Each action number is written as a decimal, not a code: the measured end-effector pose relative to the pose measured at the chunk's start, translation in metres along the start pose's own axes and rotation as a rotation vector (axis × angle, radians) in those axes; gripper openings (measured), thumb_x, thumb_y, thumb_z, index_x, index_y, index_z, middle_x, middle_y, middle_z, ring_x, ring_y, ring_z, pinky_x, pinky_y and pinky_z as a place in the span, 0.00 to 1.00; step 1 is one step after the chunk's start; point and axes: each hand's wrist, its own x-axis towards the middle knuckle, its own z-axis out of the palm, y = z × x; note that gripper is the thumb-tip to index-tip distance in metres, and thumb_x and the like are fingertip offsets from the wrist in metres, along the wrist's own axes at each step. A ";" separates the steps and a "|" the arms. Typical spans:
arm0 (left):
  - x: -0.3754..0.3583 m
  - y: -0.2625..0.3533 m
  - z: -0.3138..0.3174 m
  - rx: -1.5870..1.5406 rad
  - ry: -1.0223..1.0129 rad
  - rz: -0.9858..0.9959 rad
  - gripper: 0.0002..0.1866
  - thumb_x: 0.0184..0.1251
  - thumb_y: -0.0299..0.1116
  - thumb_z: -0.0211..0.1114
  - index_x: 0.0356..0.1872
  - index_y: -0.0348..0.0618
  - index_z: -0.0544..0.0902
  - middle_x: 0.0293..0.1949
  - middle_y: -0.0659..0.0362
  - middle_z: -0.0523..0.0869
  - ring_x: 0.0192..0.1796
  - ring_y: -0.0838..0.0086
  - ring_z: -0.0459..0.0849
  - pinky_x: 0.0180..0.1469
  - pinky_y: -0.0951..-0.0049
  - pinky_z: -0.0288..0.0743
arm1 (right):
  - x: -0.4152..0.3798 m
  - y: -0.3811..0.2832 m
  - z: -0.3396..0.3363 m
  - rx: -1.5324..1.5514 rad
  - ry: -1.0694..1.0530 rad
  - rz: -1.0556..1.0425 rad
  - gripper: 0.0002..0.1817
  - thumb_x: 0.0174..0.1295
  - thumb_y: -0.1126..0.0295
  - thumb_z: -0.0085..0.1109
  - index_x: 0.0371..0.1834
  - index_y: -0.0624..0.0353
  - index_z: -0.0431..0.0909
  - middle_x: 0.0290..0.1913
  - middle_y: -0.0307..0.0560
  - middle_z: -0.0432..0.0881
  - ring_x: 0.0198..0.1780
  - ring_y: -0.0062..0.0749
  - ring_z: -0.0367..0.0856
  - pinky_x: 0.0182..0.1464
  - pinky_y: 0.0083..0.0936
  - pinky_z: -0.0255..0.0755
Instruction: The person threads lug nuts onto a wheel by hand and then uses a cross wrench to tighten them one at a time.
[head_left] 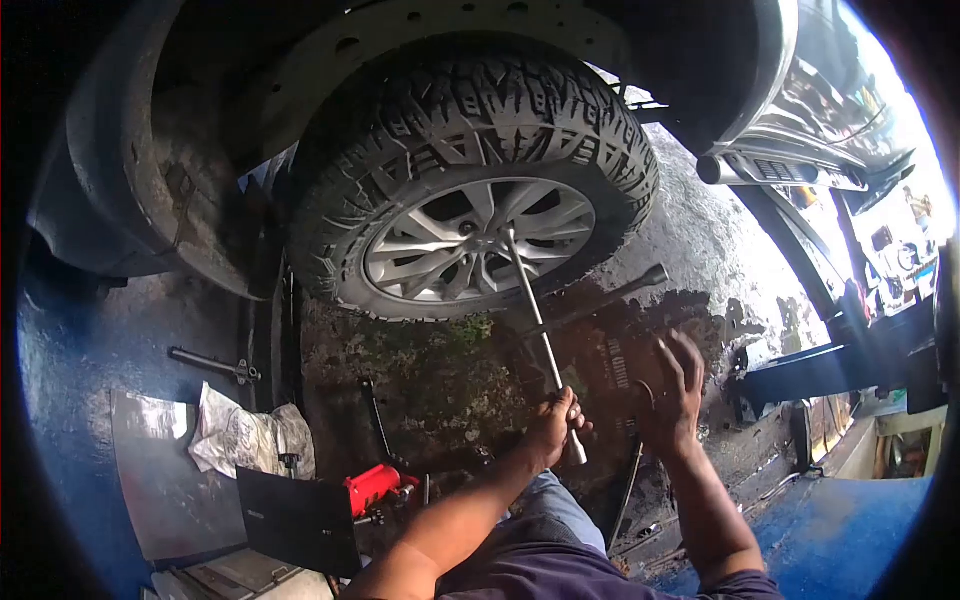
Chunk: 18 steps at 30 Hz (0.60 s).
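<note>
A wheel with a chunky black tyre and a silver alloy rim is in front of me, under the vehicle's wheel arch. A four-way lug wrench reaches out from the rim's hub area, its far end against the wheel near the lug nuts. One crossbar arm, ending in a socket, points to the right. My left hand is wrapped around the wrench shaft close to its near socket end. My right hand is raised to the right of the wrench, below the crossbar's socket, fingers apart and holding nothing.
At the lower left are a red cylindrical piece of equipment, a dark panel, a whitish sack and a metal bar. A blue metal arm juts in from the right. The floor is stained and worn.
</note>
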 end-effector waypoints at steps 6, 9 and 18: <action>0.014 -0.006 -0.005 0.040 0.013 0.061 0.15 0.77 0.47 0.54 0.32 0.51 0.71 0.24 0.68 0.69 0.28 0.79 0.73 0.40 0.67 0.79 | 0.038 0.068 0.095 -0.429 -0.113 -0.120 0.24 0.62 0.58 0.60 0.59 0.57 0.77 0.63 0.57 0.73 0.67 0.57 0.69 0.67 0.48 0.63; 0.019 -0.008 -0.015 0.067 0.097 0.057 0.16 0.75 0.48 0.57 0.31 0.51 0.71 0.23 0.69 0.70 0.27 0.80 0.73 0.36 0.69 0.78 | -0.056 0.143 0.170 -0.245 -0.837 0.302 0.23 0.64 0.54 0.59 0.55 0.60 0.79 0.55 0.53 0.77 0.58 0.46 0.72 0.61 0.42 0.67; 0.033 0.003 -0.019 0.047 0.053 0.035 0.16 0.76 0.48 0.56 0.30 0.52 0.71 0.24 0.69 0.70 0.29 0.79 0.73 0.40 0.69 0.79 | -0.113 -0.036 0.067 1.695 -0.581 1.422 0.27 0.74 0.53 0.46 0.60 0.69 0.73 0.47 0.51 0.79 0.44 0.38 0.80 0.48 0.38 0.75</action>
